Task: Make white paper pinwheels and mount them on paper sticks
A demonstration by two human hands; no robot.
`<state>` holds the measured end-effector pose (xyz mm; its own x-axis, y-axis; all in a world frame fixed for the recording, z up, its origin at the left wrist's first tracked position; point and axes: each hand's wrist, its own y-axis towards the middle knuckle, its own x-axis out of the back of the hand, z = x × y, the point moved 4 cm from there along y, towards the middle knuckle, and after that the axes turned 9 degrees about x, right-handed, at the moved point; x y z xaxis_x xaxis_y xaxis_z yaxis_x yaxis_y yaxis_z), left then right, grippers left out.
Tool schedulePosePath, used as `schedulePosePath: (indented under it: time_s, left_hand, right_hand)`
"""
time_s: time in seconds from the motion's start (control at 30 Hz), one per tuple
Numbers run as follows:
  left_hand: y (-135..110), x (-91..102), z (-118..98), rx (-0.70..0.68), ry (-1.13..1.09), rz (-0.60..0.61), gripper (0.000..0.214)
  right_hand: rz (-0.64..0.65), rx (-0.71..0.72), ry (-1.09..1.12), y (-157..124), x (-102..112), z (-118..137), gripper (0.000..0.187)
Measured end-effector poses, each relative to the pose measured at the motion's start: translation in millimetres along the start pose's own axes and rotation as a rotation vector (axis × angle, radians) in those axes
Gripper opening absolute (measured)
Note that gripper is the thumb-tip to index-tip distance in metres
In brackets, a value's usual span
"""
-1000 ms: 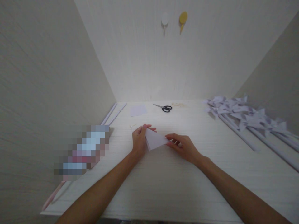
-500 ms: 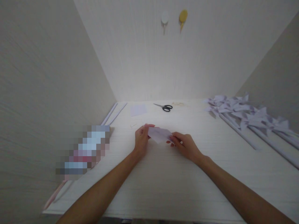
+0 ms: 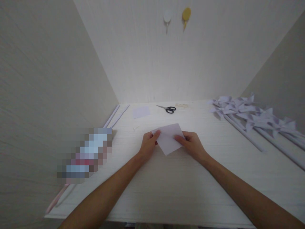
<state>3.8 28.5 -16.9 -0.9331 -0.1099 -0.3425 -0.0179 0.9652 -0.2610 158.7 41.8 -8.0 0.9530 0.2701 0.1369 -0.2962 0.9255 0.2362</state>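
Observation:
Between my two hands is a pale lilac-white sheet of paper (image 3: 168, 140), roughly square, held above the white table with one corner pointing toward me. My left hand (image 3: 149, 143) pinches its left side, thumb on top and fingers underneath. On the right side, my right hand (image 3: 192, 144) grips the paper the same way, its thumb lying on the upper face. The fingers behind the paper are mostly hidden.
Black-handled scissors (image 3: 169, 109) and another paper square (image 3: 141, 112) lie at the back. Several paper pinwheels on sticks (image 3: 250, 116) are heaped at right. Rolled paper sticks (image 3: 120, 116) and a pixelated object (image 3: 88, 156) lie at left. Two hooks, white (image 3: 167, 16) and yellow (image 3: 186, 14), hang on the wall.
The paper has turned and spread from a narrow, slanted view to a broad face toward me. Both thumbs now rest on its upper face, and my right hand has shifted slightly.

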Motion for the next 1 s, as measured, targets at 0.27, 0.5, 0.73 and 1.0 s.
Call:
schedulePosePath:
  time_s: [0.27, 0.5, 0.73, 1.0]
  left_hand:
    - [-1.4, -1.3, -3.1, 0.03, -0.041, 0.037, 0.03]
    - [-2.3, -4.3, -3.0, 0.105, -0.104, 0.13, 0.032]
    - [-2.0, -2.6, -2.2, 0.161, -0.176, 0.178, 0.027]
    - [-0.2, 3.2, -5.7, 0.124, -0.239, 0.115, 0.023]
  right_hand:
    - [-0.016, -0.11, 0.346, 2.6, -1.6, -12.2, 0.023]
    - [-0.002, -0.144, 0.465, 4.3, -4.6, -8.1, 0.019]
    - [-0.01, -0.149, 0.499, 2.8, -5.7, -7.2, 0.017]
    - [-0.059, -0.081, 0.432, 4.9, 1.5, -8.7, 0.013]
